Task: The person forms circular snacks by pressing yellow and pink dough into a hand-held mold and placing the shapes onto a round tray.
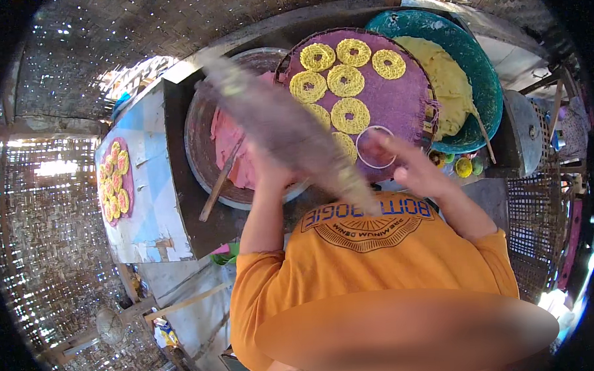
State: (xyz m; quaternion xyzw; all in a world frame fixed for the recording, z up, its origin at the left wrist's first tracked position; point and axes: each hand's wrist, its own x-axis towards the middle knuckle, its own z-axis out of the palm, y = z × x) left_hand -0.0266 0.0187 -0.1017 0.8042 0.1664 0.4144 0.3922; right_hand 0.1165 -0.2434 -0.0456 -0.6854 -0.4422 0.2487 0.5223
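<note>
A long, flat, motion-blurred thing (285, 122) with yellowish bits at its ends crosses the middle of the view. My left hand (272, 169) grips its lower left side, partly hidden by it. My right hand (419, 169) has its fingers apart, the foremost at a thin white ring (394, 153); the blur hides whether they touch. The ring lies on a round tray covered in purple cloth (394, 101). Several yellow, lacy dough rings (349, 116) rest on that cloth, some partly behind the blurred thing.
Left of the tray, a large basin (194, 154) holds pink dough (226, 134) and a wooden-handled tool (216, 191). A green basin (492, 90) with yellow dough (443, 77) and a stick (484, 135) stands right. Pink-and-yellow pieces (114, 182) lie on the far-left panel (152, 190).
</note>
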